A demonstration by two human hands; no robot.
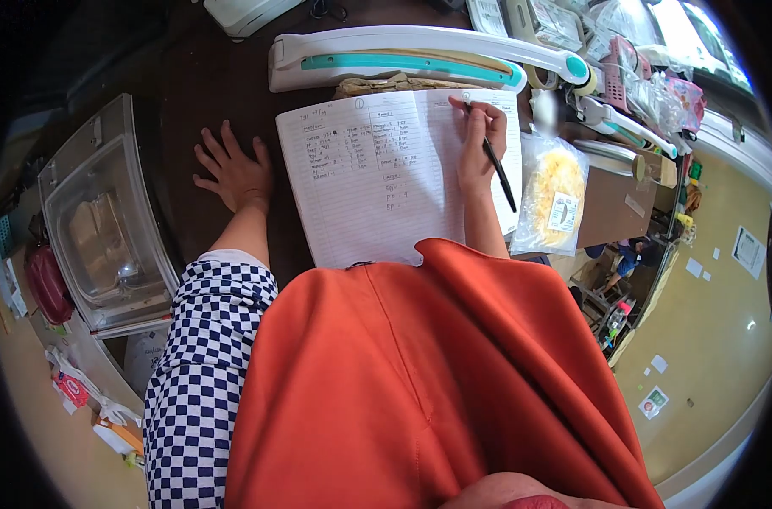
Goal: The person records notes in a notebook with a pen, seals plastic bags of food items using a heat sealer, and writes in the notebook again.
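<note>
An open lined notebook lies on the dark table, its left page carrying handwritten lists. My right hand rests on the right page, fingers closed around a black pen. The pen's tip end points up toward the top of that page, beside a short line of writing. Left of the notebook, my left hand lies flat on the table with its fingers spread and holds nothing. Against the right edge of the notebook is a clear plastic bag of yellowish food with a white label.
A white and teal bag sealer stands behind the notebook, with a second sealer at the right. To the left is a clear-lidded container. Packets and a pink basket crowd the back right. Far right, a person is partly visible.
</note>
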